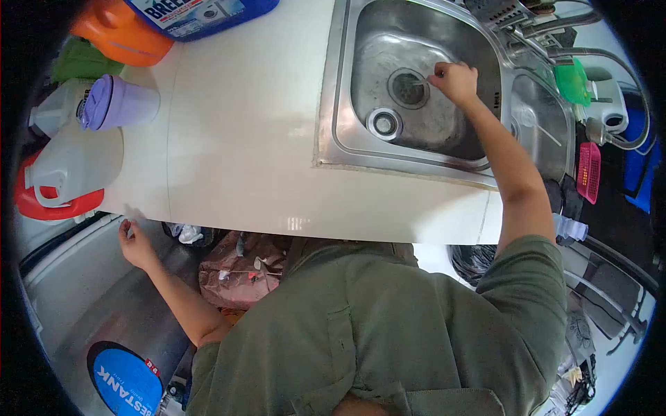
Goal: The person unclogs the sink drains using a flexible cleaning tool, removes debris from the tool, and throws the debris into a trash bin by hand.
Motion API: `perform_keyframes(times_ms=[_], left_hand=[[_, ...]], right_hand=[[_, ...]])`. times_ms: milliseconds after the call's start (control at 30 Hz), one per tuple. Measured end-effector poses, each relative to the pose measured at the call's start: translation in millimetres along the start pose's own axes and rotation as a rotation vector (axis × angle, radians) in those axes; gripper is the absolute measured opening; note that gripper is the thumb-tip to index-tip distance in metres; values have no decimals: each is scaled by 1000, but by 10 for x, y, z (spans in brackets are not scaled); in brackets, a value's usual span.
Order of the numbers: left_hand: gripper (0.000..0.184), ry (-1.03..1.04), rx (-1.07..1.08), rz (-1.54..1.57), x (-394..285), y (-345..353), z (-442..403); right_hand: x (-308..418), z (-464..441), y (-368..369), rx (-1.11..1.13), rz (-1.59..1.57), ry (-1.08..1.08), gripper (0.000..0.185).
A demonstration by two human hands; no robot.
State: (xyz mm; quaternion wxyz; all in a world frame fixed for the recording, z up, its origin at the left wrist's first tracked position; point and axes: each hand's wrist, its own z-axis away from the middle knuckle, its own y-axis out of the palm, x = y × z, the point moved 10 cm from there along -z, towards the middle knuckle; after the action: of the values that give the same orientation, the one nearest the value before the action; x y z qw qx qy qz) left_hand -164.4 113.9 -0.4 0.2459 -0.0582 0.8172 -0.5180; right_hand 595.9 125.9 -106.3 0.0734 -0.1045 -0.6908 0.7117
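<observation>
My right hand (pixel 456 83) is over the steel sink basin (pixel 437 132), fingers pinched together. A thin, pale strip or stick shows at its fingertips, above the round dark drain (pixel 408 88); its kind is not clear. In the same basin, beside the drain, lies a round metal sink strainer (pixel 383 124). At the lower left, my left hand (pixel 138 245) hangs beside the counter's front edge with its fingers curled in. Nothing shows in it.
Detergent bottles, including a blue one (pixel 208 15) and an orange one (pixel 128 35), stand at the left with a lilac tumbler (pixel 128 104) and a white jug (pixel 83 163). A faucet (pixel 624 66), green cup (pixel 572 82) and pink basket (pixel 588 172) are at right.
</observation>
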Motion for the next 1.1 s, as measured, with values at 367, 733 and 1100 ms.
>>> perform_keyframes(times_ms=[367,733,1100], left_hand=[[32,50,-5,2,42,44,-18],[32,63,8,-46,-78,58,6],[32,117,16,-106,-66,59,66]], right_hand=[[342,-118,128,120,77,-74,21],[858,-11,1006,217,42,-414,17],[276,-160,1324,375,-420,19,15]])
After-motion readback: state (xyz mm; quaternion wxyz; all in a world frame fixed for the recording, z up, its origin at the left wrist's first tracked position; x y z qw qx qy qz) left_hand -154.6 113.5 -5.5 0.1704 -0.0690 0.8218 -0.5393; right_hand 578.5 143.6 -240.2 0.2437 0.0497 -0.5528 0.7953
